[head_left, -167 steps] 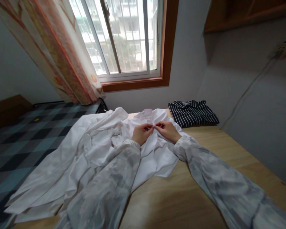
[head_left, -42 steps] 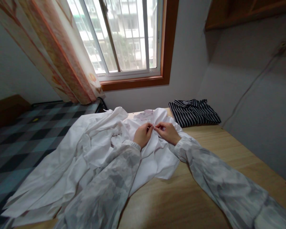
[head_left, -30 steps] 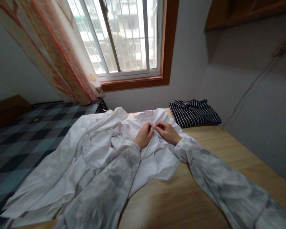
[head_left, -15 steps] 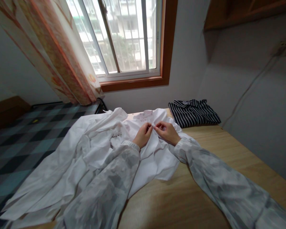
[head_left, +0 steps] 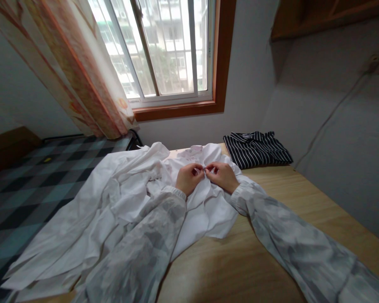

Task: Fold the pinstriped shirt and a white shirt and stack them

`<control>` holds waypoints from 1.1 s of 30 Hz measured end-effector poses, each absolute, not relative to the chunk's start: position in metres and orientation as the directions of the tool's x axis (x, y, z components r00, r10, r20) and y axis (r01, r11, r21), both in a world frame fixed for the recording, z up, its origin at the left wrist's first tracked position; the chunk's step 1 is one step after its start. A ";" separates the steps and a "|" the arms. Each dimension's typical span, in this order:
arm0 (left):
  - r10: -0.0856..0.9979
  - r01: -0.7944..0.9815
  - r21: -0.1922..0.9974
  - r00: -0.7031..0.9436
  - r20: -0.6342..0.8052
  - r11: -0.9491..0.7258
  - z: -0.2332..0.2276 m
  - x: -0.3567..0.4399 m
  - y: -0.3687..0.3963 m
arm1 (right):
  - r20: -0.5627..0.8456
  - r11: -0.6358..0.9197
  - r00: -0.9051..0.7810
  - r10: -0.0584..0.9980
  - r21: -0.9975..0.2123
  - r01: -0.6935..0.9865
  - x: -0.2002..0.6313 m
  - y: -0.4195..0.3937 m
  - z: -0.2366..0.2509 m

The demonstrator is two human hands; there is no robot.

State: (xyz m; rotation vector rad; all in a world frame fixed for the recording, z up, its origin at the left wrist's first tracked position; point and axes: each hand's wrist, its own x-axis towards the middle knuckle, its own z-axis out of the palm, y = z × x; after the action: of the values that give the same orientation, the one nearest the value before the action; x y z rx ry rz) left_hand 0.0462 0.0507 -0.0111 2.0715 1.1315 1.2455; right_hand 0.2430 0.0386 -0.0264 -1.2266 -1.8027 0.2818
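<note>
A crumpled white shirt lies spread over the wooden table, its collar toward the window. My left hand and my right hand meet just below the collar. Both pinch the shirt's front edge between thumb and fingers, fingertips almost touching each other. What sits between the fingertips is too small to make out. Pale patterned sleeves cover both my forearms.
A folded black-and-white striped shirt lies at the table's far right corner by the wall. A checkered bed cover is at left. A window with a curtain stands behind; a cable runs down the right wall.
My hands stay at the same spot under the collar; the fingertips have drawn a little closer together. The shirt has barely shifted.
</note>
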 end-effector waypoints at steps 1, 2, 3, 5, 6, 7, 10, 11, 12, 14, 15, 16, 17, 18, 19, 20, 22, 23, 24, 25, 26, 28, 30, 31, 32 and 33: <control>0.836 0.416 0.726 0.245 0.490 -0.548 -0.010 0.047 0.050 | 0.552 0.485 -0.102 0.828 -0.611 0.627 0.243 0.039 -0.027; 0.839 0.419 0.727 0.240 0.489 -0.544 -0.010 0.047 0.049 | 0.558 0.492 -0.111 0.822 -0.599 0.632 0.243 0.039 -0.027; 0.842 0.419 0.732 0.231 0.487 -0.538 -0.010 0.047 0.049 | 0.567 0.500 -0.118 0.815 -0.586 0.638 0.243 0.039 -0.027; 0.856 0.401 0.757 0.202 0.475 -0.515 -0.011 0.048 0.050 | 0.588 0.512 -0.119 0.800 -0.565 0.647 0.242 0.038 -0.027; 0.867 0.379 0.780 0.191 0.461 -0.498 -0.012 0.048 0.052 | 0.594 0.513 -0.112 0.797 -0.566 0.645 0.242 0.038 -0.026; 0.878 0.347 0.807 0.185 0.441 -0.478 -0.013 0.048 0.054 | 0.594 0.511 -0.100 0.798 -0.580 0.634 0.242 0.038 -0.026; 0.899 0.238 0.871 0.208 0.385 -0.429 -0.016 0.047 0.060 | 0.567 0.497 -0.052 0.822 -0.671 0.550 0.244 0.039 -0.025; 0.900 0.220 0.880 0.221 0.376 -0.421 -0.017 0.047 0.061 | 0.554 0.492 -0.039 0.832 -0.703 0.513 0.245 0.040 -0.025; 0.899 0.217 0.881 0.230 0.372 -0.420 -0.017 0.047 0.062 | 0.541 0.486 -0.028 0.841 -0.732 0.478 0.246 0.041 -0.026; 0.895 0.243 0.871 0.247 0.370 -0.427 -0.018 0.047 0.062 | 0.516 0.472 -0.011 0.857 -0.776 0.419 0.247 0.043 -0.029; 0.894 0.258 0.865 0.254 0.370 -0.431 -0.018 0.047 0.062 | 0.504 0.465 -0.007 0.863 -0.791 0.397 0.247 0.045 -0.031; 0.892 0.270 0.859 0.261 0.370 -0.435 -0.019 0.047 0.061 | 0.493 0.460 -0.009 0.870 -0.804 0.378 0.247 0.046 -0.032; 0.888 0.277 0.854 0.271 0.371 -0.441 -0.019 0.047 0.061 | 0.481 0.454 -0.017 0.877 -0.816 0.358 0.247 0.047 -0.033; 0.883 0.279 0.849 0.285 0.373 -0.449 -0.020 0.047 0.061 | 0.465 0.448 -0.032 0.885 -0.829 0.335 0.247 0.048 -0.033; 0.875 0.280 0.842 0.302 0.378 -0.461 -0.021 0.046 0.061 | 0.444 0.437 -0.052 0.894 -0.844 0.311 0.248 0.049 -0.031; 0.864 0.284 0.832 0.322 0.386 -0.477 -0.022 0.046 0.061 | 0.418 0.421 -0.078 0.905 -0.858 0.292 0.249 0.050 -0.028; 0.847 0.309 0.804 0.349 0.400 -0.508 -0.022 0.044 0.063 | 0.358 0.393 -0.167 0.919 -0.869 0.302 0.257 0.052 -0.018; 0.846 0.332 0.791 0.349 0.403 -0.514 -0.020 0.043 0.065 | 0.329 0.392 -0.229 0.916 -0.856 0.338 0.262 0.052 -0.011; 0.848 0.358 0.779 0.346 0.401 -0.514 -0.017 0.041 0.066 | 0.299 0.404 -0.304 0.905 -0.829 0.387 0.269 0.052 -0.002; 0.852 0.386 0.768 0.346 0.393 -0.510 -0.013 0.038 0.067 | 0.273 0.430 -0.375 0.886 -0.788 0.441 0.276 0.052 0.007; 0.856 0.415 0.757 0.353 0.377 -0.504 -0.008 0.035 0.068 | 0.244 0.450 -0.430 0.869 -0.750 0.484 0.284 0.051 0.016; 0.853 0.476 0.724 0.414 0.318 -0.500 0.006 0.028 0.068 | 0.171 0.463 -0.505 0.846 -0.706 0.536 0.298 0.048 0.031; 0.832 0.536 0.670 0.501 0.236 -0.513 0.021 0.021 0.066 | 0.092 0.466 -0.553 0.828 -0.661 0.588 0.308 0.044 0.043; 0.818 0.561 0.641 0.540 0.196 -0.524 0.027 0.019 0.064 | 0.052 0.463 -0.565 0.823 -0.637 0.616 0.310 0.042 0.048; 0.803 0.580 0.614 0.576 0.155 -0.535 0.033 0.018 0.061 | 0.013 0.453 -0.568 0.823 -0.618 0.643 0.310 0.039 0.051; 0.787 0.596 0.591 0.607 0.111 -0.543 0.037 0.019 0.058 | -0.026 0.437 -0.566 0.824 -0.608 0.663 0.309 0.037 0.054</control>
State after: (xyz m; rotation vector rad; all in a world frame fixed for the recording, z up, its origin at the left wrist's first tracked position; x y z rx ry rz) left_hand 0.0189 0.0583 0.0372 2.3288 1.0928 0.5034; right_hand 0.3094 0.0371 0.0540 -1.2856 -2.4176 0.8379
